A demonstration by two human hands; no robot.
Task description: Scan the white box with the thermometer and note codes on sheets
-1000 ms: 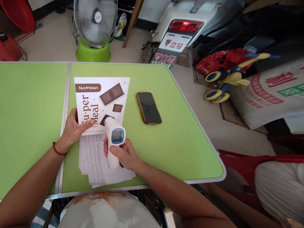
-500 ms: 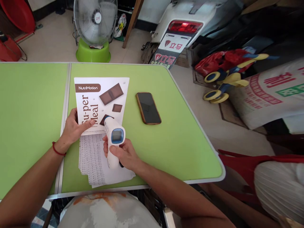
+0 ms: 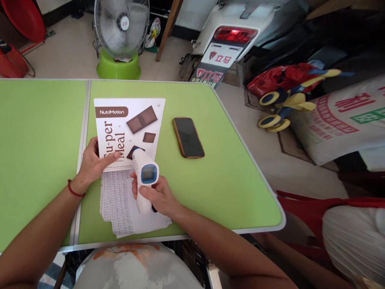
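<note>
My left hand (image 3: 96, 159) grips the lower left side of a white box (image 3: 116, 140) printed "NutriMotion Su-per Meal", its thumb across the front and the other fingers hidden behind. In my right hand (image 3: 158, 195) is a white infrared thermometer (image 3: 144, 204), its small blue-framed screen facing me. The thermometer's front end overlaps the lower right corner of the box; whether they touch I cannot tell. Beneath both lie sheets of paper (image 3: 116, 204) covered with rows of small writing. To the right of the box a smartphone (image 3: 189, 137) in a brown case lies with its screen dark.
The green table (image 3: 234, 184) has a metal seam (image 3: 85, 116) left of the box. Behind it a fan (image 3: 122, 30) stands on a green stool (image 3: 118, 68), beside a white scooter (image 3: 228, 36). At lower right sits another person (image 3: 351, 237).
Almost nothing differs. The whole view has shifted very slightly, and both hands keep the same hold on the box and the thermometer.
</note>
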